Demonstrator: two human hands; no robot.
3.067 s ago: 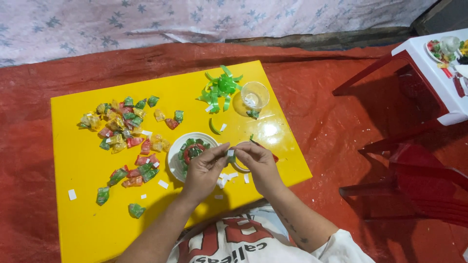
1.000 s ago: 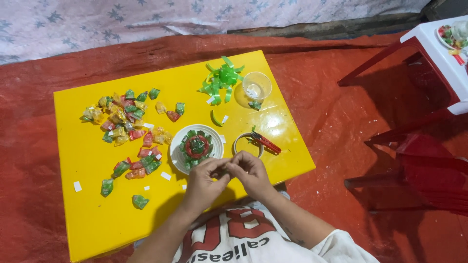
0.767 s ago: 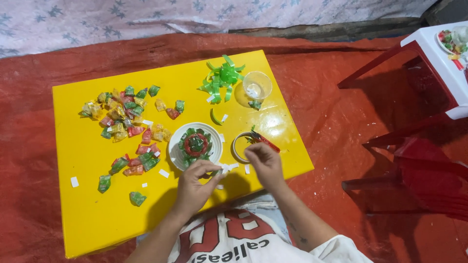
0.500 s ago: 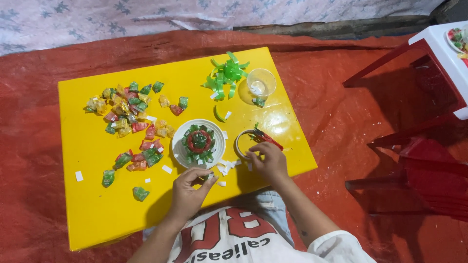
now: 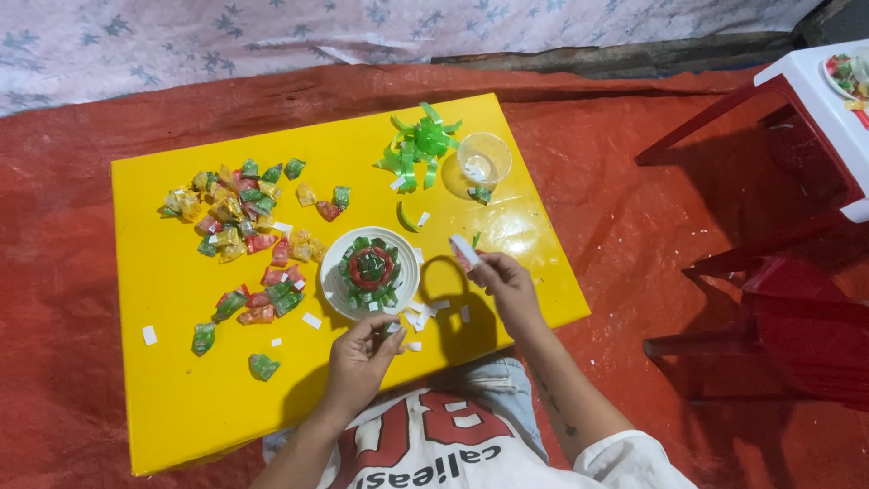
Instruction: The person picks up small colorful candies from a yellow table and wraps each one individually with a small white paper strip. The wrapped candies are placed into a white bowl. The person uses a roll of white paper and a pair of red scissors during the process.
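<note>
A: Item one, the bench?

B: Yellow bench [image 5: 181,362], square, on a red floor covering [image 5: 652,208]. Its near edge lies against the person's lap. Bare yellow room at the near left corner and along the left edge.

A: Hands?

B: Left hand [image 5: 360,360] near the front edge, its grip narrow, fingertips pinched on a small white scrap [image 5: 393,329]. Right hand [image 5: 507,282] raised just right of the white plate [image 5: 335,272], its grip closed on a strip of white tape [image 5: 464,250].

A: The plate's contents?

B: A ring of green and red wrapped sweets [image 5: 369,270], centred on the plate, which sits mid-bench, near the front.

A: Obstructions?

B: Loose wrapped sweets [image 5: 244,226] spread across the left half; white paper scraps [image 5: 421,317] between the two hands; a green ribbon bow [image 5: 418,145] and a clear plastic cup [image 5: 484,158] toward the far edge.

A: Off the bench?

B: Red plastic chair [image 5: 797,326] to the right, well apart; a white table [image 5: 815,100] at the upper right corner.
</note>
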